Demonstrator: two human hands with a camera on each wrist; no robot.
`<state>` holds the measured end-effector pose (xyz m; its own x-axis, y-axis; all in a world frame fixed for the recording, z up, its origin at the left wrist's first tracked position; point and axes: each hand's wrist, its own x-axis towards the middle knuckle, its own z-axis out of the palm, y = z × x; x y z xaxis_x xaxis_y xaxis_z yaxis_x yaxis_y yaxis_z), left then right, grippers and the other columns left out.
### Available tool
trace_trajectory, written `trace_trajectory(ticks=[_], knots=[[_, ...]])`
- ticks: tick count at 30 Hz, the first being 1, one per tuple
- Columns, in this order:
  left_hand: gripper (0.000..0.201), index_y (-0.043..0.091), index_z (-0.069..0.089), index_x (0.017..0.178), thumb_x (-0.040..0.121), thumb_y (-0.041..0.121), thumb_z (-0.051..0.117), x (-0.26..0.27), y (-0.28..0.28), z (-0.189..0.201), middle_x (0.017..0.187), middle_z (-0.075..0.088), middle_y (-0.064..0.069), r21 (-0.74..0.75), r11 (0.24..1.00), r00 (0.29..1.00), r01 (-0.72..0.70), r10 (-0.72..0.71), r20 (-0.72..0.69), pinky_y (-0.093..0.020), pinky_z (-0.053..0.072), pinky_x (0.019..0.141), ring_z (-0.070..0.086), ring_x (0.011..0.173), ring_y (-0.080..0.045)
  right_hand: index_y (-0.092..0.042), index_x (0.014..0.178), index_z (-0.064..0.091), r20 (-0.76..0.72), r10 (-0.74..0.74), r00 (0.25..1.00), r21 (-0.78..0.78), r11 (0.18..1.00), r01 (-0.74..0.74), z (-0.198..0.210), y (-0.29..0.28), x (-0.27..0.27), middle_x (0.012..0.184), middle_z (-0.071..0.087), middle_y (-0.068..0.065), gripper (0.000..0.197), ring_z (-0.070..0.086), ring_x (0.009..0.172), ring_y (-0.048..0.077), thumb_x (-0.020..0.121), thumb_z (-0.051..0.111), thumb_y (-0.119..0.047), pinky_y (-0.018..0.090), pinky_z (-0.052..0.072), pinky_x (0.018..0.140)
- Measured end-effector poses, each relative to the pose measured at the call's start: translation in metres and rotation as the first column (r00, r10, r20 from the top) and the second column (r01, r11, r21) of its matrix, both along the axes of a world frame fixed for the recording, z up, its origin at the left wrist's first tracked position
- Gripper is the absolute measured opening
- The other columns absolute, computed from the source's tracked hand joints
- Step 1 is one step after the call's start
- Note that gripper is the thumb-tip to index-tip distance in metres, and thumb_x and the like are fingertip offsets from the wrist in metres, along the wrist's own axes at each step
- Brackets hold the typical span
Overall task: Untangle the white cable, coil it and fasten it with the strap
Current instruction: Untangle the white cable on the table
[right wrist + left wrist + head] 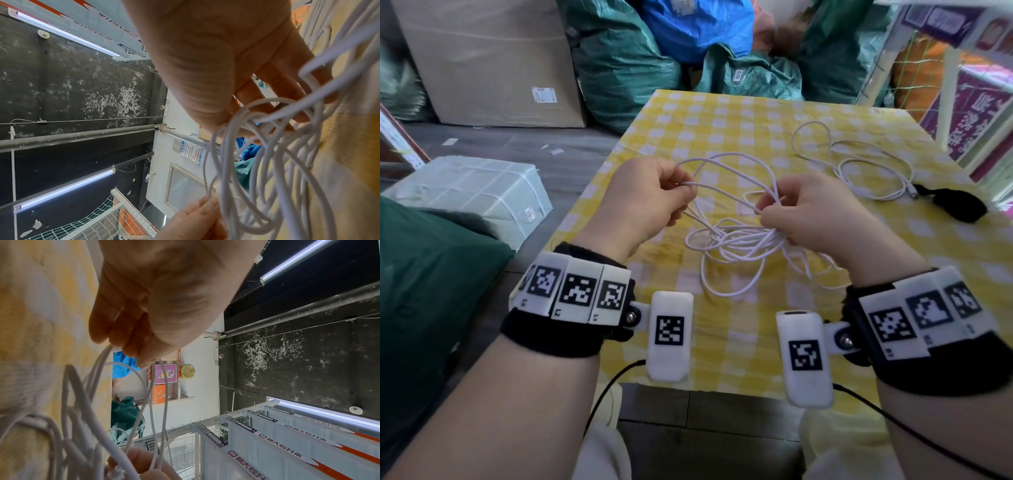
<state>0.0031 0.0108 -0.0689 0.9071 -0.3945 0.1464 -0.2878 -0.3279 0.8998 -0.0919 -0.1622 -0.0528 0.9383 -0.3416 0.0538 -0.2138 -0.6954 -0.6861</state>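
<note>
in the head view, both hands are up over a table (739,113) with a yellow and white checked cloth. the left hand (643,202) has its fingers curled in and pinches a few strands of the white cable (736,243) near the top. the right hand (815,216) is curled too and grips a bunch of loops, pinching more strands with its fingertips. the cable hangs between the hands in a messy knot of loops, and the low loops lie on the cloth. more white cable (859,164) lies loose far off to the right on the table, and its end is just beside a black strap (959,205).

in the left wrist view, the left hand (160,305) has its fingers bent down tight on thin white strands (98,366) that drop away from it. the near loops are blurry, so maybe they cross each other.

in the right wrist view, the right hand (232,68) has its fingers hooked through many loops of the cable (267,162). the left hand's fingertips (203,209) pinch one strand low down.
</note>
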Motion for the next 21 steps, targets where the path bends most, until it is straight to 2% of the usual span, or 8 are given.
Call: trace_trajectory(ticks=[3,7,9,11,13,15,17,21], knots=[[0.021,0.022,0.062,0.069,0.087,0.011,0.064,0.002,0.001,-0.001,0.058,0.057,-0.001,0.0,0.999,0.999,-0.033,0.033,0.002,-0.035,0.054,0.062,0.053,0.052,-0.014,-0.018,0.079,0.07,-0.015,0.002,1.0,0.043,0.999,-0.002,-0.001,-0.003,0.0,0.076,0.07,0.006,0.012,0.064,0.074,0.025,0.081,0.058,-0.02,0.043,0.055,0.077],[0.028,0.018,0.065,0.066,0.092,0.021,0.058,0.01,0.011,0.001,0.039,0.049,0.01,-0.001,0.991,0.991,-0.134,0.134,0.026,-0.032,0.055,0.06,0.048,0.041,-0.003,-0.02,0.081,0.07,-0.035,-0.003,0.999,0.164,0.986,0.008,-0.001,-0.008,-0.003,0.087,0.072,0.008,0.017,0.061,0.073,0.017,0.082,0.056,-0.009,0.041,0.055,0.076],[0.029,0.016,0.066,0.067,0.094,0.022,0.055,0.013,0.017,0.004,0.042,0.051,0.008,-0.025,0.989,0.989,-0.145,0.145,0.007,-0.03,0.055,0.058,0.048,0.042,-0.004,-0.022,0.085,0.068,-0.037,-0.001,0.999,0.176,0.984,0.008,-0.002,-0.011,-0.003,0.093,0.071,0.01,0.013,0.062,0.075,0.017,0.084,0.059,-0.013,0.042,0.055,0.079],[0.027,0.015,0.066,0.074,0.096,0.023,0.053,0.011,0.018,0.005,0.054,0.058,0.0,-0.018,0.994,0.994,-0.105,0.104,-0.041,-0.028,0.053,0.059,0.053,0.048,-0.008,-0.025,0.092,0.066,-0.049,0.019,0.999,0.171,0.985,-0.011,-0.002,-0.012,-0.004,0.094,0.071,0.008,0.011,0.065,0.077,0.019,0.082,0.068,-0.026,0.043,0.054,0.081],[0.024,0.013,0.065,0.081,0.097,0.023,0.05,0.007,0.016,0.004,0.065,0.064,-0.004,-0.011,0.999,0.994,-0.047,0.045,-0.102,-0.029,0.052,0.062,0.058,0.056,-0.012,-0.027,0.103,0.063,-0.078,0.052,0.996,0.171,0.985,-0.038,-0.002,-0.013,-0.005,0.095,0.07,0.004,0.045,0.068,0.082,0.02,0.066,0.078,-0.048,0.042,0.055,0.08],[0.018,0.016,0.063,0.087,0.097,0.022,0.05,0.005,0.013,0.003,0.074,0.068,-0.003,-0.009,1.0,0.992,0.02,-0.021,-0.128,-0.031,0.052,0.066,0.061,0.064,-0.013,-0.028,0.108,0.058,-0.095,0.091,0.991,0.188,0.98,-0.072,0.001,-0.014,-0.008,0.095,0.071,0.001,0.078,0.068,0.084,0.018,0.043,0.078,-0.065,0.038,0.053,0.079],[0.014,0.02,0.062,0.088,0.097,0.02,0.051,0.003,0.011,0.003,0.078,0.069,-0.001,-0.007,0.998,0.989,0.067,-0.067,-0.13,-0.029,0.053,0.066,0.062,0.068,-0.012,-0.027,0.111,0.053,-0.121,0.148,0.982,0.23,0.966,-0.117,0.003,-0.017,-0.01,0.099,0.071,-0.003,0.091,0.069,0.089,0.012,0.032,0.077,-0.064,0.032,0.053,0.081],[0.012,0.016,0.061,0.084,0.094,0.015,0.055,0.003,0.011,0.004,0.074,0.069,-0.001,-0.019,0.998,0.991,0.067,-0.069,-0.115,-0.026,0.053,0.064,0.063,0.063,-0.01,-0.028,0.119,0.046,-0.197,0.29,0.937,0.223,0.943,-0.245,0.007,-0.018,-0.015,0.115,0.063,-0.012,0.093,0.061,0.103,0.0,0.036,0.082,-0.049,0.017,0.047,0.082]])
